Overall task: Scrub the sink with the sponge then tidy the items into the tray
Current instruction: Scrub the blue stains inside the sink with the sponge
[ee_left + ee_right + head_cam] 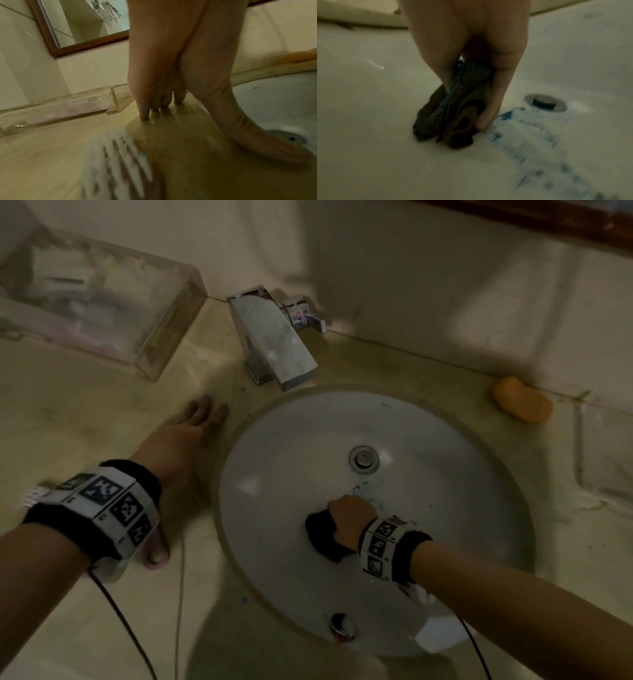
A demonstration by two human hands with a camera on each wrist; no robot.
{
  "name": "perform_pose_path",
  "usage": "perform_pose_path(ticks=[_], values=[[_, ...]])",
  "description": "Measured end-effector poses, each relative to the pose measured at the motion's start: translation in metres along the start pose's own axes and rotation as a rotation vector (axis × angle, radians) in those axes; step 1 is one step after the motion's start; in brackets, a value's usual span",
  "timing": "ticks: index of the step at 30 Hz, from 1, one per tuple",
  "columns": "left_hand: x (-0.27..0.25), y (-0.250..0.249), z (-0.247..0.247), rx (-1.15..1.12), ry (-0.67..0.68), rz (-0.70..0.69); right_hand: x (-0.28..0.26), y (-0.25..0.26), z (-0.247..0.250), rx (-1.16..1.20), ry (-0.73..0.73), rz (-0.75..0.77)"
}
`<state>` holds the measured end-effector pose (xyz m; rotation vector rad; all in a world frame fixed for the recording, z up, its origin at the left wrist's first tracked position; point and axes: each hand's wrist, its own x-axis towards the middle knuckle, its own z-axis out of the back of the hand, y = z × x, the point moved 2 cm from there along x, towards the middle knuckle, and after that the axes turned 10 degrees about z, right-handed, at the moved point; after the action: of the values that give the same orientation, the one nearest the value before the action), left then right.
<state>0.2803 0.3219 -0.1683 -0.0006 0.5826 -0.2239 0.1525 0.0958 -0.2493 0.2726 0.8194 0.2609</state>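
Note:
A white oval sink (281, 460) is set into a beige counter. My right hand (349, 517) grips a dark folded scrubbing cloth or sponge (322, 537), (453, 112) and presses it on the basin floor just in front of the drain (363, 459), (546, 103). Blue smears (518, 129) streak the basin between the sponge and the drain. My left hand (185, 446), (164, 86) lies flat on the counter left of the sink, fingers straight, holding nothing. A clear plastic tray (102, 299), (60, 108) stands at the back left.
A chrome faucet (274, 337) rises behind the sink. An orange soap bar (522, 404) lies on the counter at the back right by the wall. A wood-framed mirror (51, 27) hangs above. Cables (120, 614) trail from both wrists.

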Motion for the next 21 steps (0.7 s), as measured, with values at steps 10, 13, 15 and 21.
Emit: perform_pose_path(ticks=[10, 13, 15, 21], values=[[-0.005, -0.006, 0.006, 0.008, 0.048, 0.02, -0.006, -0.007, 0.003, 0.071, 0.139, 0.164], [-0.004, -0.006, 0.006, 0.01, 0.045, 0.029, -0.012, 0.003, -0.014, -0.038, 0.321, 0.176], [-0.005, -0.005, 0.006, 0.013, 0.05, 0.033, -0.007, -0.007, -0.008, -0.052, 0.222, 0.128], [-0.003, -0.002, 0.003, -0.014, 0.028, 0.002, 0.011, -0.043, 0.043, 0.03, -0.116, -0.133]])
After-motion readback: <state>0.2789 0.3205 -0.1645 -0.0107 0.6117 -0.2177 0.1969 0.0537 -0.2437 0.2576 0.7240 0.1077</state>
